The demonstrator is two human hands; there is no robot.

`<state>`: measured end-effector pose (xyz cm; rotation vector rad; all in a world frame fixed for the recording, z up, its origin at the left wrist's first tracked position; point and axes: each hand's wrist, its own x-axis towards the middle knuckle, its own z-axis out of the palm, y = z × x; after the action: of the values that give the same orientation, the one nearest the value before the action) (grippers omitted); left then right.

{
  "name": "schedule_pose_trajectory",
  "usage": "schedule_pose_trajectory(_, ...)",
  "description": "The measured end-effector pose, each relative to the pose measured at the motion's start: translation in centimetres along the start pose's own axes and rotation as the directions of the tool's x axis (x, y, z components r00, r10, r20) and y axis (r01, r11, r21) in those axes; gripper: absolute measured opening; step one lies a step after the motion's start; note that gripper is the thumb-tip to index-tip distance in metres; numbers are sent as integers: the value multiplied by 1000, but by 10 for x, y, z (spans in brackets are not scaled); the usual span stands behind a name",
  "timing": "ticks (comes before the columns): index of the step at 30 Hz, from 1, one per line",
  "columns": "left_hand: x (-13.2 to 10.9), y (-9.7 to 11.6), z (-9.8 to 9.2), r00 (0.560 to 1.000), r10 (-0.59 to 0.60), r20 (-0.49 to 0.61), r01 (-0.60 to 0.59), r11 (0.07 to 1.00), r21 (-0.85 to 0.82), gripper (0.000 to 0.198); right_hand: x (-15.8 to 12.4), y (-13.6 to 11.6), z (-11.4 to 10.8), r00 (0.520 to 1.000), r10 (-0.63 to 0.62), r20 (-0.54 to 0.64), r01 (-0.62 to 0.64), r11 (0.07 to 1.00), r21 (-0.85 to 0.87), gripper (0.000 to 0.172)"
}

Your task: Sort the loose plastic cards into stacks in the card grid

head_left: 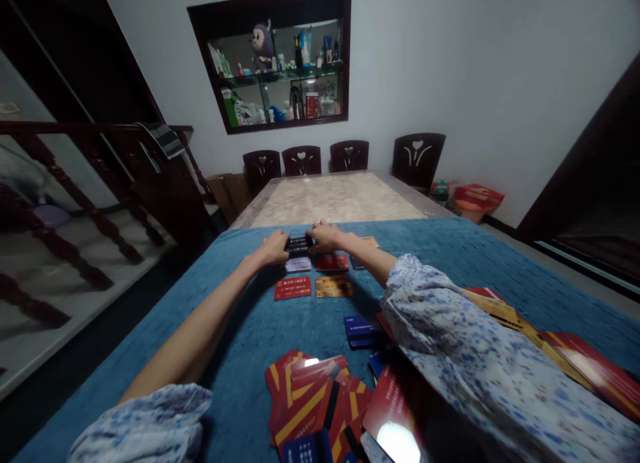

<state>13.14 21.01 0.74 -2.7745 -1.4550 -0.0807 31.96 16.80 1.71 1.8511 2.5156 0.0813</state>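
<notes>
A black card [299, 245] with pale lettering lies at the far end of the laid-out cards, between my two hands. My left hand [273, 248] has its fingers curled on the card's left edge. At the right edge, the bent fingers of my right hand [324, 237] press on the same card. Just below it are a whitish card [298, 265] and a red card [332, 262]. Nearer to me lie a red card with white print [293, 288] and a gold card [333, 287]. My right forearm partly covers a dark card [357, 264] and a yellowish card [370, 241].
A loose pile of red-and-gold cards [307, 403] spreads near me on the blue cloth [240, 376]. A blue card [364, 331] lies above it. More red and gold cards [590, 363] sit at right, partly behind my sleeve. Dark chairs [417, 157] line the table's far end.
</notes>
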Motion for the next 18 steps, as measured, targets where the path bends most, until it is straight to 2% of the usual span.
schedule_pose_trajectory(9,24,-17,14,1000,-1,14,1,1000,3,40,14,-2,1,999,26,44,-24,999,-41,44)
schedule_pose_trajectory(18,32,-18,15,998,13,61,-11,999,-32,38,26,-6,2,992,63,106,-62,998,-7,40)
